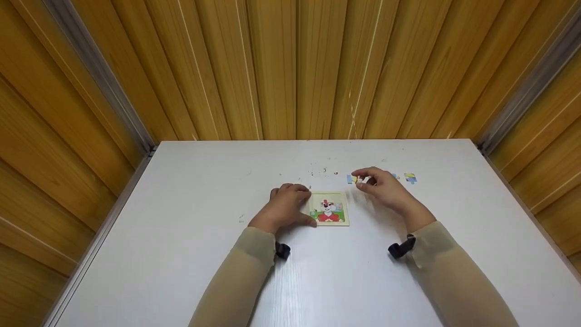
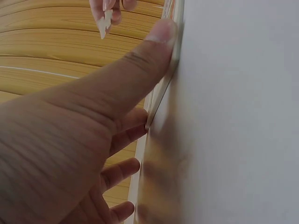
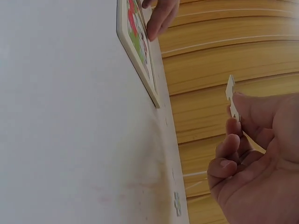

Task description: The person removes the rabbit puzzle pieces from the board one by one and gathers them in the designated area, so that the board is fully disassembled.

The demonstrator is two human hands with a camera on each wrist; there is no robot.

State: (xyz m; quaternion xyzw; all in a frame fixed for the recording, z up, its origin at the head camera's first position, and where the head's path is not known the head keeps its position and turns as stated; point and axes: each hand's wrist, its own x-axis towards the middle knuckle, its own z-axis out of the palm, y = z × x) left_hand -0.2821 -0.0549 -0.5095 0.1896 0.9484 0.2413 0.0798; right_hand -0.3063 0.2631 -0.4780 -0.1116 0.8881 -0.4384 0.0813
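Observation:
A square puzzle frame (image 1: 329,218) lies on the white table, its lower part filled with a picture of an animal in red on green; a pale strip shows along its top. My left hand (image 1: 288,208) holds the frame's left side, thumb at the lower corner and fingers at the upper one; the thumb also shows large in the left wrist view. Up and to the right of the frame, my right hand (image 1: 383,188) pinches a jigsaw piece (image 3: 232,99) between thumb and fingers, above the table.
Beyond and beside my right hand lie loose pieces, one of them blue and yellow (image 1: 410,177). Small dark specks (image 1: 324,170) mark the table behind the frame. Yellow corrugated panels (image 1: 295,68) stand at the table's back and sides.

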